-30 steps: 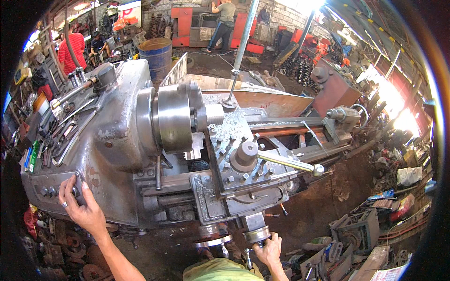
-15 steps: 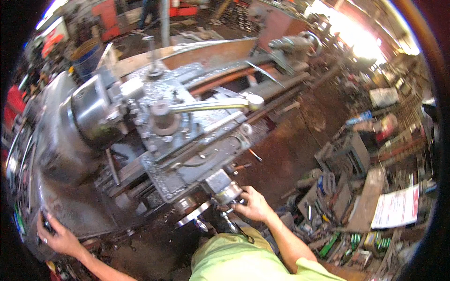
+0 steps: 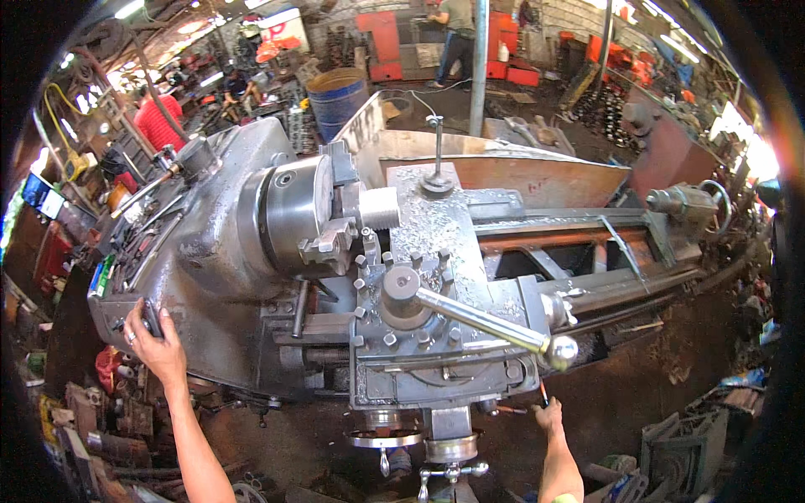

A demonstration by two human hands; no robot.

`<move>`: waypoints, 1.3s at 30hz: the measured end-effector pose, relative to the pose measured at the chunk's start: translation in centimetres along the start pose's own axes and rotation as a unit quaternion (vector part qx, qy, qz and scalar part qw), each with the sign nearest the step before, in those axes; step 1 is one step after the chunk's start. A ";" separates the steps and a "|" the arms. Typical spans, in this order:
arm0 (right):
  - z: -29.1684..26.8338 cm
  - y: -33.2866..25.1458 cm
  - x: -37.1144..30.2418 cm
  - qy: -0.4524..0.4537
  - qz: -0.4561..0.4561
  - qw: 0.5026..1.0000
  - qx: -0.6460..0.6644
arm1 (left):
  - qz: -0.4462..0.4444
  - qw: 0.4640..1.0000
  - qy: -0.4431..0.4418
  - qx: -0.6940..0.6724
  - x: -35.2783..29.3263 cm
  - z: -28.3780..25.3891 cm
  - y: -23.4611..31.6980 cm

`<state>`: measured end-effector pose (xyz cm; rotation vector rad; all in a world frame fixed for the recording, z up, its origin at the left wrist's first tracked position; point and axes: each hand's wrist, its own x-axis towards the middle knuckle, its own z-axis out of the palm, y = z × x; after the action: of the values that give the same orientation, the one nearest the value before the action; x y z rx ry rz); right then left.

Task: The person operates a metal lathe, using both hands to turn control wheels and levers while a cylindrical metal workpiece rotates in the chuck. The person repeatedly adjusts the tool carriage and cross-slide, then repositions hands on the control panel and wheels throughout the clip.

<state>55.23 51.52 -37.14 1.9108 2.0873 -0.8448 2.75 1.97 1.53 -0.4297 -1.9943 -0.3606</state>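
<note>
A metal lathe fills the middle. At the front left of its headstock, my left hand is closed around a dark control knob. My right hand is at the carriage's front right corner, its fingers closed at the lower end of a slim orange lever; the grip is partly hidden. The chuck clamps a short, silvery grooved workpiece. Right of it stands the tool post, its long chrome handle slanting to a ball end. Metal chips cover the cross slide.
Handwheels and a crank jut from the carriage front. The tailstock sits at the far right. Loose tools lie on the headstock. A blue drum and a person are behind. Scrap parts crowd the right.
My view has swung so the lathe lies more level. My right hand has left the cross-slide handwheel and moved right to the orange lever. My left hand stays at the headstock's front corner.
</note>
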 end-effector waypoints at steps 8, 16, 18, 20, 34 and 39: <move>0.1 -0.2 5.7 -0.110 -0.030 0.993 -0.022 | 0.003 0.999 -0.011 0.035 0.0 0.0 0.6; -9.4 -6.1 11.1 0.037 -0.152 0.980 0.126 | -0.013 1.000 -0.002 0.024 0.4 -0.6 1.6; -9.5 -6.0 11.3 0.040 -0.121 0.992 0.006 | -0.005 1.000 -0.008 0.027 0.5 -0.9 1.6; -8.8 -5.3 11.8 0.053 -0.230 0.960 0.151 | -0.025 0.999 -0.005 0.028 0.5 -1.1 1.6; -4.2 1.3 9.1 0.056 -0.103 0.953 0.281 | -0.030 0.999 0.001 -0.038 0.4 -1.0 1.6; -4.0 1.8 -1.9 0.187 -0.133 0.956 0.183 | -0.044 0.996 -0.005 -0.076 -0.1 -0.9 0.8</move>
<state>58.14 52.04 -33.41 2.1396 2.6120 -1.0604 3.86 2.27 1.93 -0.4418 -2.0077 -0.5696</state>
